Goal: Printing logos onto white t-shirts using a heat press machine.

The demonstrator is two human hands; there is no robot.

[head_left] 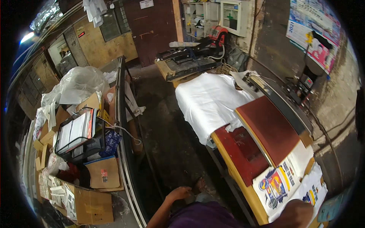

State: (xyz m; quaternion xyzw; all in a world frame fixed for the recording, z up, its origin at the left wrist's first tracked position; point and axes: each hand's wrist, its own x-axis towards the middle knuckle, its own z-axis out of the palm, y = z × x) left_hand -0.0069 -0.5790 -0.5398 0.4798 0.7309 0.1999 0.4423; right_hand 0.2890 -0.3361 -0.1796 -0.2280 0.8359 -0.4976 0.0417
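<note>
My left hand [181, 193] hangs low in front of my body, over the dark floor of the aisle. Its fingers are loosely bent and apart, and no object shows in them. At the lower right, part of my right arm [294, 214] reaches over the near end of the wooden table; the right hand itself does not show. Beside that arm lie white printed sheets [275, 186] with a blue, red and yellow design. A red-brown board [268, 129] rests farther along the same table, and white cloth [213, 100] drapes over its far end.
On the left, a long bench carries a cardboard box [93, 205], a black wire tray [78, 129] with papers and clear plastic bags [85, 81]. Black equipment on a low wooden table [186, 66] stands at the back. A cable [323, 131] runs down the right wall.
</note>
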